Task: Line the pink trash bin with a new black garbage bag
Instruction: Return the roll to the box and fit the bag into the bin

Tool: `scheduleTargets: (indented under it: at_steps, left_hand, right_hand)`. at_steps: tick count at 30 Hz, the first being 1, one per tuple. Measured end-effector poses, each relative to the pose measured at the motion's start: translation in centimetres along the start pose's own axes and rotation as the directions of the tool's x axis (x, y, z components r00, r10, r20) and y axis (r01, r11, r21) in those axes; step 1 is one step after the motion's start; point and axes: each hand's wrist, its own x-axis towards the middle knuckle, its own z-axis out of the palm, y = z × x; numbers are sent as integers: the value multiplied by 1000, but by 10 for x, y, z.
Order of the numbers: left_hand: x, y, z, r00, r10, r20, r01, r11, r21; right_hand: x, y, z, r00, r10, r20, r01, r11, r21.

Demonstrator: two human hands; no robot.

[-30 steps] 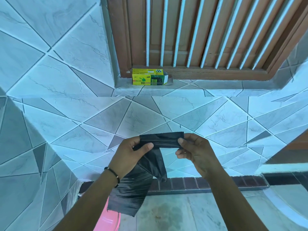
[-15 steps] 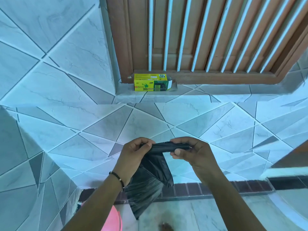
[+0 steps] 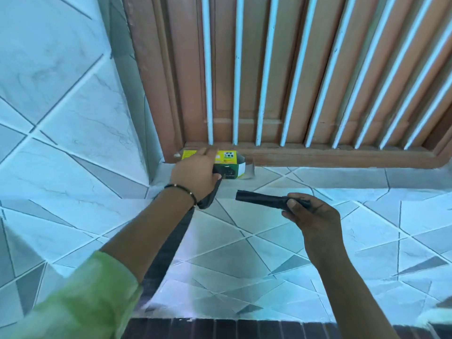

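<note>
Left hand (image 3: 195,172) reached box (image 3: 226,165) on sill, fingers round it, bag (image 3: 171,243) trailing under wrist. Right hand (image 3: 310,211) pinched roll (image 3: 264,199) right of box. Bin unseen. Best slot roll in, free both hands.

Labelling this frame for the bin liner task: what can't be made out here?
- Pink bin: out of the head view, below the bottom edge.
- Yellow box: left part hidden by left hand; print too small.
- Black bag: motion-blurred, partly behind the forearm.
- Right hand: grip hides the roll's end.
</note>
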Motion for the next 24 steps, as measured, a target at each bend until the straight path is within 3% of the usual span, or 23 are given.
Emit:
scheduleTargets:
  at_steps: [5,8,12,15,20,24]
  left_hand:
    - [45,1,8,991,11,132,-45,965,260]
    - [48,1,8,992,20,126,-53,963,265]
    - [8,0,4,999,36,34,-36,999,-1]
    - [-37,6,10,997,10,-75,-30,963,-268]
    - [-66,-1,25,982,-113,-149,19,855,-519]
    - [-76,-7,24,973,-151,-174,26,822,-569]
  right_hand:
    - [17,-2,2,1000,13,6,-13,998,61]
    - [19,-5,-2,1000,-11,-7,11,998,65]
    - [16,-24,-4,983,-176,-46,175,984,-23]
    - [8,-41,1,922,-385,-38,374,913,-164]
    - [-8,-48,12,731,-640,236,669,604,-433]
    - [-22,-45,15,672,-666,323,729,520,-445]
